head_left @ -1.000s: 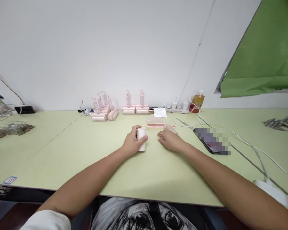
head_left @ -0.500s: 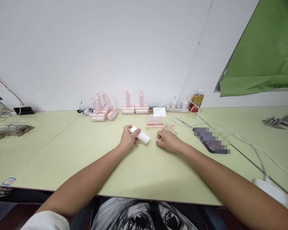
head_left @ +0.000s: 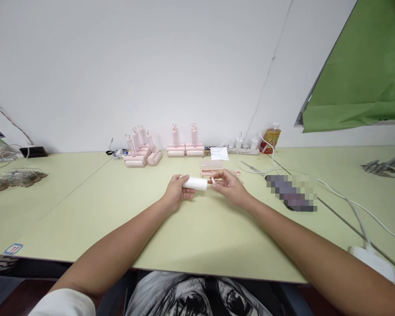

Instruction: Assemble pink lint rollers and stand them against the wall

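Note:
A white lint roller refill (head_left: 196, 183) lies nearly level in my left hand (head_left: 177, 191), which is closed round its left end. My right hand (head_left: 228, 186) pinches a small pale pink end cap (head_left: 213, 180) between thumb and fingertips, just off the roll's right end. Whether the cap touches the roll I cannot tell. Behind my right hand lies an open pink lint roller case (head_left: 210, 169), partly hidden by the fingers. Pink handle parts (head_left: 238, 173) show to its right.
Several pink lint rollers (head_left: 134, 161) with upright handles stand at the back left and centre. A power strip (head_left: 245, 151), a drink bottle (head_left: 270, 138) and white cables line the back. A phone-like dark object (head_left: 289, 193) lies to the right, with a white charger (head_left: 371, 262) nearer me.
My left hand has turned the white roll from slanting down to nearly level. My right hand has turned and moved left, bringing the small pink cap to the roll's right end.

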### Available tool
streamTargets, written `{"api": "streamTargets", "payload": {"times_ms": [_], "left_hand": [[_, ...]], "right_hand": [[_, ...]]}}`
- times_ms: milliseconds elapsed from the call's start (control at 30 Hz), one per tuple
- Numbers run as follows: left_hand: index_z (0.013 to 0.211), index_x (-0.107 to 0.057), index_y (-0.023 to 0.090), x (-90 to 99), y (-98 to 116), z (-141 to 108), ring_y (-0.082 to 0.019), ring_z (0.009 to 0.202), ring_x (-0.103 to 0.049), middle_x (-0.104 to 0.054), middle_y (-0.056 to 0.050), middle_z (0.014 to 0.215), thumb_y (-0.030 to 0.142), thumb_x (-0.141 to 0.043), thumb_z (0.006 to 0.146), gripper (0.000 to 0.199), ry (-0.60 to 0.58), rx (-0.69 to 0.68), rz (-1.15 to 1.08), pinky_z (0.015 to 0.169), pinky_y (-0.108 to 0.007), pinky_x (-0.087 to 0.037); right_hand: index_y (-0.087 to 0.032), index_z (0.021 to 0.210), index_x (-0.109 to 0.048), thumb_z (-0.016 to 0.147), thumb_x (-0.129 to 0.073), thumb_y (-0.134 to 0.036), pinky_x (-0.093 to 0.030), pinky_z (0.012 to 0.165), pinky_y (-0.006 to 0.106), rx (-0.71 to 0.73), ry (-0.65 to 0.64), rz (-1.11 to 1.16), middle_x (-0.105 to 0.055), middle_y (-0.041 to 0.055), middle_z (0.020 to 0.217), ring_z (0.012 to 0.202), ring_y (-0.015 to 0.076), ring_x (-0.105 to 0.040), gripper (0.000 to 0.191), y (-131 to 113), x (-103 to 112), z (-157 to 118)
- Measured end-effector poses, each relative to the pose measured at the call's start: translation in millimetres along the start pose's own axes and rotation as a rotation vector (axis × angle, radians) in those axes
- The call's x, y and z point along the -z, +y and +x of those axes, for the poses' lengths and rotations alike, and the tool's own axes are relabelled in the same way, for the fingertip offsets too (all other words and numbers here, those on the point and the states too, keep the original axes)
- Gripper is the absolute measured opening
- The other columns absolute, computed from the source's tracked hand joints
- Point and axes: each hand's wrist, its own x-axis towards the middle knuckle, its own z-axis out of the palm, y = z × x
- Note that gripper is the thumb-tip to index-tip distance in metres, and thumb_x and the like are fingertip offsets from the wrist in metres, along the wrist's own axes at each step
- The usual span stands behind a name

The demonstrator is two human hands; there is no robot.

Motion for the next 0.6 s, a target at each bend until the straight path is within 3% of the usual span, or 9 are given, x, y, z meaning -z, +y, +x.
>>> {"api": "streamTargets", "payload": {"times_ms": [267, 600], "left_hand": [[0.095, -0.044, 0.017, -5.5, 1.8, -6.0, -0.016, 0.055, -0.066, -0.064, -0.005, 0.076, 0.030, -0.057, 0.086, 0.021, -0.085, 0.072, -0.130, 0.044, -0.025, -0.054], [0.094, -0.042, 0.019, -5.5, -2.3, -7.9, -0.014, 0.055, -0.064, -0.061, -0.002, 0.078, 0.036, -0.057, 0.086, 0.023, -0.113, 0.023, -0.044, 0.044, -0.026, -0.054]], "right_hand": [[-0.025, 0.109, -0.051, 0.082, -0.068, -0.035, -0.051, 0.086, 0.037, 0.090, -0.087, 0.044, -0.056, 0.0065, 0.118, 0.102, 0.0213, -0.064, 0.034, 2.4, -7.7, -4.5], [-0.026, 0.116, -0.053, 0.083, -0.068, -0.035, -0.047, 0.098, 0.043, 0.112, -0.069, 0.037, -0.057, 0.0087, 0.126, 0.117, 0.0237, -0.058, 0.038, 8.4, -8.0, -5.1]]}}
